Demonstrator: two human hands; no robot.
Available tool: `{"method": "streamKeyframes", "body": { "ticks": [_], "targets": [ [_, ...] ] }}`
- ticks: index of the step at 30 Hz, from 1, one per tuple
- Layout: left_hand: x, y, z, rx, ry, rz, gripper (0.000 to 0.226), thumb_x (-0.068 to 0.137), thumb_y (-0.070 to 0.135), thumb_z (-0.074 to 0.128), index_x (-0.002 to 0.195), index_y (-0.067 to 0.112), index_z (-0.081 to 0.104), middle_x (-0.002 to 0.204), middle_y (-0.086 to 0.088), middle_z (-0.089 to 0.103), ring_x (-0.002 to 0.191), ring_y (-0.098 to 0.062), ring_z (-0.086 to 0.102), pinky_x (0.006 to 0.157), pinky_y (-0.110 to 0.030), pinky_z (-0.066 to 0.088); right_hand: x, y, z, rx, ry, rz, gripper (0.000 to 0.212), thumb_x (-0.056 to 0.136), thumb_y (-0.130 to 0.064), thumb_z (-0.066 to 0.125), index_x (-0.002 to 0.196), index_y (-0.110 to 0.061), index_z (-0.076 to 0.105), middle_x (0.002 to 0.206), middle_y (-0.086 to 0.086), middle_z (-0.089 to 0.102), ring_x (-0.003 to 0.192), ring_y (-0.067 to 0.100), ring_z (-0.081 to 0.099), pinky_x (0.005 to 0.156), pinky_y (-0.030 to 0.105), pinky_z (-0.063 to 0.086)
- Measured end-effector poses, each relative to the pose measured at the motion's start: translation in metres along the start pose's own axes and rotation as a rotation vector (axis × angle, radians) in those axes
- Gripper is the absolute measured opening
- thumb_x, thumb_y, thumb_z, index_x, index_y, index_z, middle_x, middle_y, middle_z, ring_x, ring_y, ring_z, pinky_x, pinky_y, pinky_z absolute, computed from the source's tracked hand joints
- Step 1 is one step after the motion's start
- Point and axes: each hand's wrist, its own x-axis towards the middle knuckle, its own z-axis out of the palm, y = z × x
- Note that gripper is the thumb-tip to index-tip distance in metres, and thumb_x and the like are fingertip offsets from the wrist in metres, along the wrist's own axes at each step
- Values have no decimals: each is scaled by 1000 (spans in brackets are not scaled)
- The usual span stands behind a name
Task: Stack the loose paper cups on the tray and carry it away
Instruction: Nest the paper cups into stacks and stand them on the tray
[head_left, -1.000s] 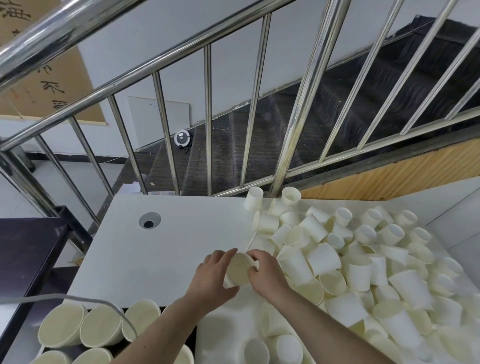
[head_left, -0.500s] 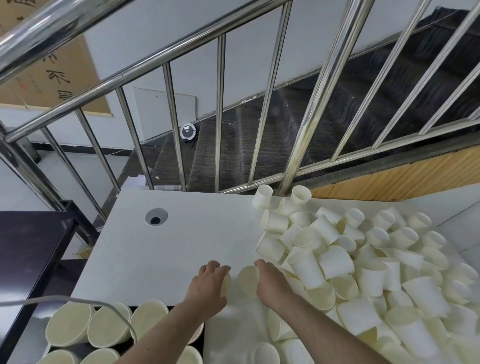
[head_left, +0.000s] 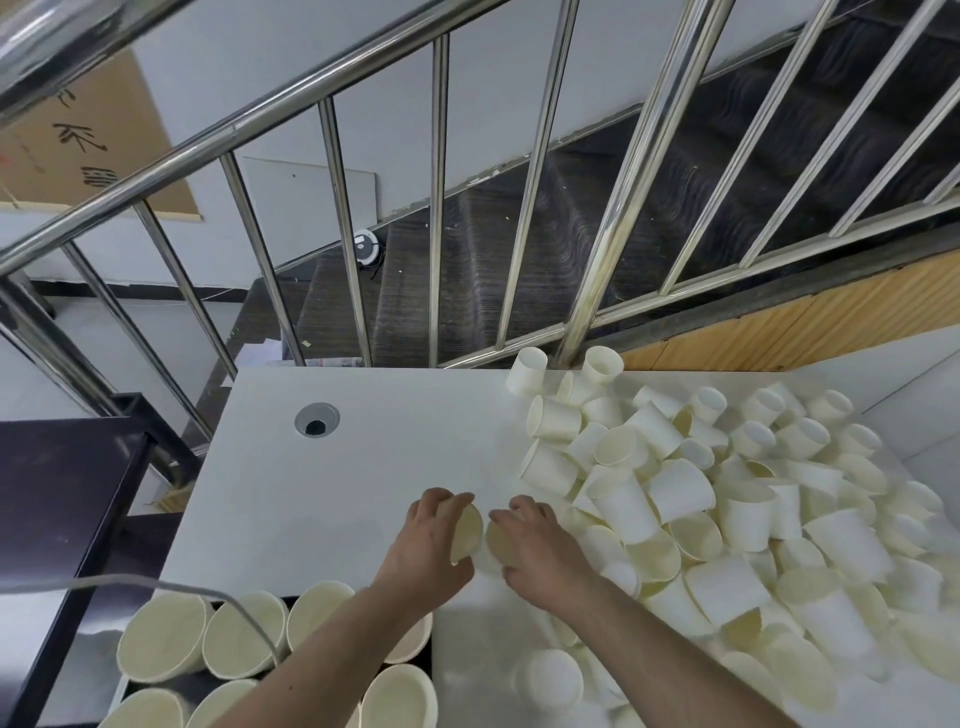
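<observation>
A large heap of loose white paper cups (head_left: 727, 509) covers the right half of the white table (head_left: 332, 488). My left hand (head_left: 431, 540) grips one cup (head_left: 466, 532) on its side, its mouth turned right. Just to the right, my right hand (head_left: 537, 551) curls over a second cup (head_left: 500, 540) whose mouth faces the first; the two rims nearly touch. At the lower left, several upright cup stacks (head_left: 244, 642) stand close together in a dark tray, my left forearm crossing above them.
A steel stair railing (head_left: 587, 306) rises just behind the table's far edge. A round cable hole (head_left: 316, 420) sits in the table's left part. A dark side table (head_left: 57, 499) stands at the left. A grey cable (head_left: 156, 584) arcs over the stacked cups.
One second ago both hands held a single cup together. They lowered toward the table and now each hand has its own cup, mouths facing each other. The view moved slightly closer.
</observation>
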Motion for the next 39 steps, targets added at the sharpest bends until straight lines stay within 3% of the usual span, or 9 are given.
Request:
{"method": "streamKeyframes", "body": {
  "ticks": [10,13,26,32,39],
  "targets": [
    [-45,22,-20,-81,198,103,71,78,22,64,143,25,35,136,7,36,122,-17,38,93,-19,33,-58,-15,-15,110,233,91,74,79,-23,62,146,-28,30,141,-4,24,131,18,27,84,29,51],
    [-73,29,-22,-97,244,109,70,78,22,66,142,25,36,136,8,37,122,-15,38,93,-19,32,-89,-27,-11,158,294,77,74,78,-23,62,145,-28,31,140,-3,24,130,18,27,88,28,49],
    [-207,16,-41,-85,354,33,69,74,16,70,137,22,42,130,6,43,123,-16,43,96,-25,39,-176,-102,16,248,325,-82,71,79,-20,59,145,-27,33,136,-4,26,129,18,28,91,32,50],
    [-219,-6,-53,-6,317,-29,73,73,19,70,139,22,40,133,3,43,123,-19,43,95,-30,43,-172,-125,21,214,286,-105,73,80,-21,59,146,-25,31,138,-2,25,130,19,27,90,30,49],
    [-214,-33,-51,92,146,-72,75,78,32,70,142,28,33,141,9,35,129,-14,37,99,-22,37,-148,-138,34,120,168,-73,71,80,-20,59,145,-23,31,137,1,27,127,21,30,89,28,47]
  ]
}}
